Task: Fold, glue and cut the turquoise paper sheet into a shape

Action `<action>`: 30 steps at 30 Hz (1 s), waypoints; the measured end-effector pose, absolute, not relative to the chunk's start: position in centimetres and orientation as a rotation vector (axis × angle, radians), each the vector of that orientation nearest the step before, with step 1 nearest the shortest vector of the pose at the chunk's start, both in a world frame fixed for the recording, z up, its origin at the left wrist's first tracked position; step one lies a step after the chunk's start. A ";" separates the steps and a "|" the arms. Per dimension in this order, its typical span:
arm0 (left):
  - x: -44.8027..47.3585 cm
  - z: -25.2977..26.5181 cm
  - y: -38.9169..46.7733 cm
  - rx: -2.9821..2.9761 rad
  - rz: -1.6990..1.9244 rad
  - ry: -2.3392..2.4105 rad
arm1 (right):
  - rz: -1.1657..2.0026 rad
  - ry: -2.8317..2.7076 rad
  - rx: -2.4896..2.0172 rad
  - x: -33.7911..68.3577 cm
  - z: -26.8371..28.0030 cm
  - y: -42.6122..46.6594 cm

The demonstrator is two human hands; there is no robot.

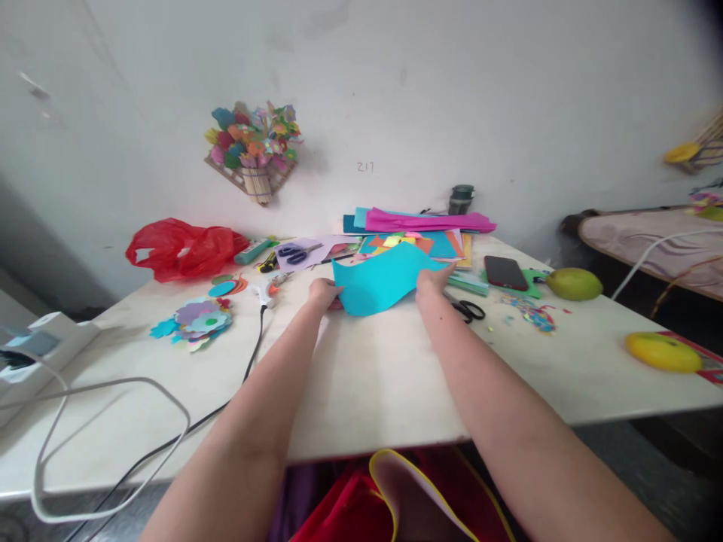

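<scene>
A bright blue sheet of craft paper is held up a little over the table, curved between my two hands. My left hand is closed on its left edge, and my right hand grips the right edge with the thumb side towards the sheet. Black-handled scissors lie by my right wrist, partly hidden by it. Left of my left hand rests a white glue gun with a black cord. Behind the sheet are coloured paper pieces and a rolled or folded magenta sheet.
Cut paper flowers are piled at left, near a red plastic bag and dark blue scissors. A phone, paper scraps, a green mango and a yellow mango lie right. A white cable loops at front left.
</scene>
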State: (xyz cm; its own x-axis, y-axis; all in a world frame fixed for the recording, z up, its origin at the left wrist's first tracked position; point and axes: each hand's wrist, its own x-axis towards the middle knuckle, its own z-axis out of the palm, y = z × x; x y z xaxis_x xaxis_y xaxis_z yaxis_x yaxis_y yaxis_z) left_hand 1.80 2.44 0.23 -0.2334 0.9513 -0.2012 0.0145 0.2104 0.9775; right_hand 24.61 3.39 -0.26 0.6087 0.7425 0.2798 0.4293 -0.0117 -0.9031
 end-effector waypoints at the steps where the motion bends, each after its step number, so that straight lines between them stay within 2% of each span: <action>1: 1.8 0.2 2.6 0.979 1.180 1.522 | 0.257 -0.908 -1.712 24.5 -0.1 3.1; 5: 1.8 0.2 2.9 1.133 1.046 1.653 | 0.004 -1.003 -1.818 23.7 1.4 1.1; 8: 1.5 0.3 2.7 1.337 0.965 1.757 | -0.246 -1.394 -1.774 22.5 2.5 -0.3; 10: 1.3 0.6 2.2 1.508 0.962 1.872 | -0.297 -1.734 -1.646 21.3 2.6 -0.7; 13: 1.3 1.3 1.1 1.745 0.958 2.064 | -0.249 -2.149 -1.459 19.1 1.6 -0.7; 16: 1.6 1.9 -0.5 1.926 0.697 2.187 | -0.061 -2.416 -1.452 17.4 -0.1 -0.4; 20: 1.8 1.8 -2.0 2.016 0.494 2.253 | 0.164 -2.460 -1.614 16.3 -1.4 -0.4; 30: 0.9 1.6 -2.1 1.926 0.553 2.174 | 0.165 -2.454 -1.661 16.0 -1.1 -0.5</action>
State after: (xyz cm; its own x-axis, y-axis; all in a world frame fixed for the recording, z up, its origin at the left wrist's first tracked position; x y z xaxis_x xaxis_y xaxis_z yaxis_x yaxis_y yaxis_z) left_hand 0.90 -2.10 1.64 -0.1413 0.9842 0.1065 0.9155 0.0890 0.3924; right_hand 16.03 -0.53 -1.10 -0.3634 0.9281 0.0810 0.9090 0.3723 -0.1876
